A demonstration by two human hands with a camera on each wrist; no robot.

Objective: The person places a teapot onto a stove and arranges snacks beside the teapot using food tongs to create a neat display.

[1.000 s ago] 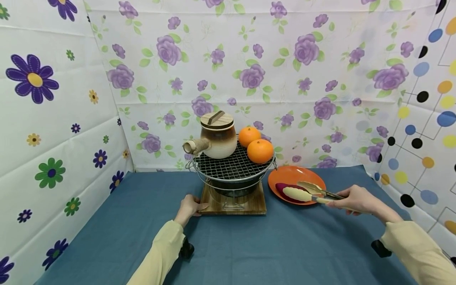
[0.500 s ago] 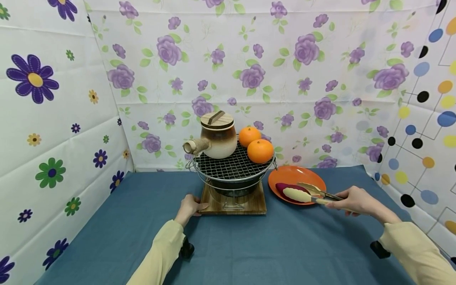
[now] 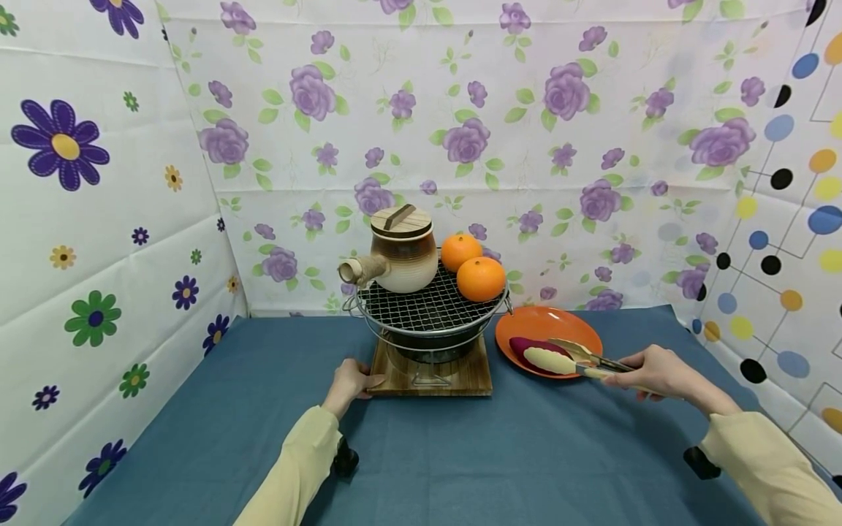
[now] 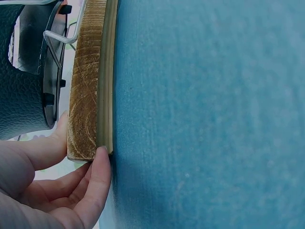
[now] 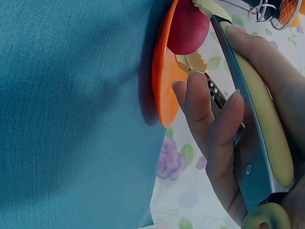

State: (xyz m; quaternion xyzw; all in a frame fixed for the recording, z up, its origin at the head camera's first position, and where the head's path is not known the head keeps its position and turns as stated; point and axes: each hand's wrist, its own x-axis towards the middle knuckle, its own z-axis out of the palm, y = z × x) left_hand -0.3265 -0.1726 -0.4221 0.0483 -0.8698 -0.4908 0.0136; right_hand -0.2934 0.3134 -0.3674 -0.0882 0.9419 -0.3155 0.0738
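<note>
My left hand (image 3: 349, 380) holds the front left corner of a wooden board (image 3: 395, 380), thumb on top. The left wrist view shows the fingers (image 4: 99, 183) at the board's corner. In my right hand (image 3: 661, 370) is a pair of tongs (image 5: 259, 119) with cream tips (image 3: 549, 359) and cream grips. The tips lie either side of a purple-red sweet potato (image 3: 522, 347) on an orange plate (image 3: 546, 315). In the right wrist view the sweet potato (image 5: 188, 26) shows its rounded end between the tips, close over the plate (image 5: 167, 102).
A round grill (image 3: 427, 314) with wire mesh stands on the board. On it sit a side-handled pot (image 3: 408, 267) with a wooden lid and two oranges (image 3: 481, 279). The blue tablecloth (image 3: 460, 460) covers the table. Patterned sheets (image 3: 395, 109) close in the back and sides.
My right hand and the tongs have shifted very slightly. The left hand, board, grill and plate stay where they were.
</note>
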